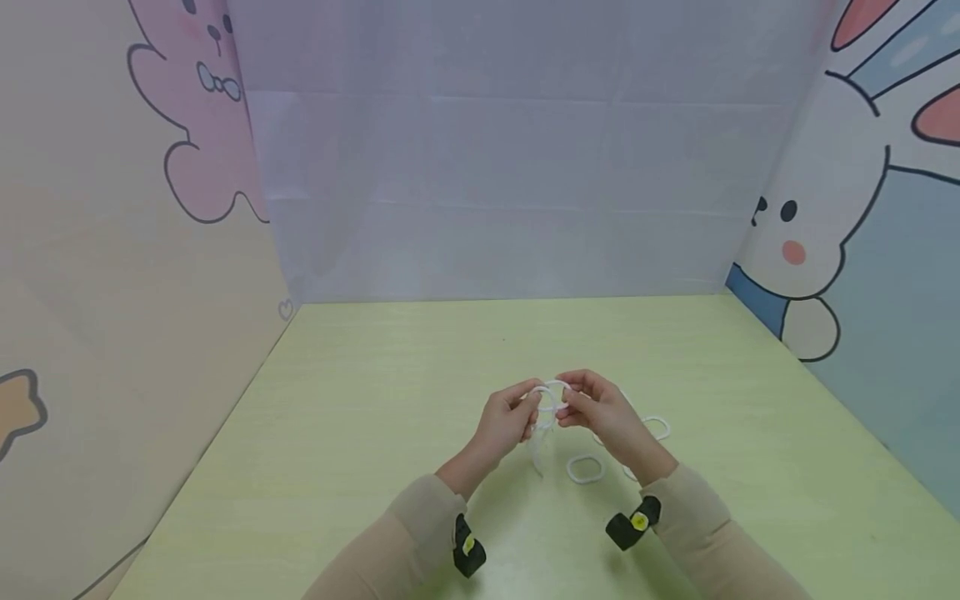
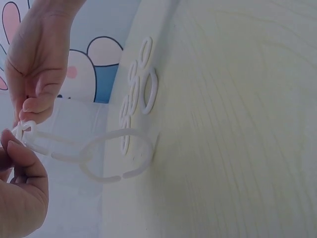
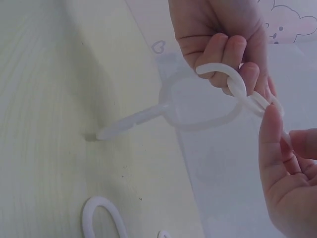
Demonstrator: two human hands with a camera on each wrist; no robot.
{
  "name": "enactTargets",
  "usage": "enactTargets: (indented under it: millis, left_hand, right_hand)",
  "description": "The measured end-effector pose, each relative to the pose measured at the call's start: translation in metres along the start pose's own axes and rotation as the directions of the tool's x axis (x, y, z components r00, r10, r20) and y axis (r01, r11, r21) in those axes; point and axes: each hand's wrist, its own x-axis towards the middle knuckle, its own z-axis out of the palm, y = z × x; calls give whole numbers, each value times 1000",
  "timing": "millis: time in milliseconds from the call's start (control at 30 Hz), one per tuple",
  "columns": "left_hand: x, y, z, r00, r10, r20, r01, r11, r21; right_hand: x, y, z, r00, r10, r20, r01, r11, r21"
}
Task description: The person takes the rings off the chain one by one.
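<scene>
Slightly above the table, my left hand [image 1: 506,425] pinches one white oval plastic chain link [image 1: 542,398] between thumb and fingers. Facing it, my right hand [image 1: 611,417] pinches another white link [image 1: 557,383], and the two links overlap between the fingertips. The left wrist view has my left hand [image 2: 22,186] below and my right hand [image 2: 39,64] above, both at the overlapping links. From there a joined link [image 2: 64,157] hangs, with a further link [image 2: 133,133] through it. Fingers partly cover the held links.
Loose white links lie on the pale green table [image 1: 390,375], among them an oval link [image 1: 585,480] below the hands and another link [image 1: 663,423] beyond the right wrist. My right forearm partly hides some. Printed panels stand at the sides, with a plain pale sheet [image 1: 510,167] behind.
</scene>
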Motion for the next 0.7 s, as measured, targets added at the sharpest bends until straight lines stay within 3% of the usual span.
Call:
enactTargets:
  millis: [300, 700]
  left_hand:
    - [-4, 3, 0, 1000, 0, 5, 0, 1000, -25]
    - [-4, 3, 0, 1000, 2, -3, -2, 1000, -8]
  right_hand:
    - [1, 1, 3, 999, 20, -51, -17, 999, 50]
    - [-1, -3, 6, 998, 4, -69, -8, 999, -47]
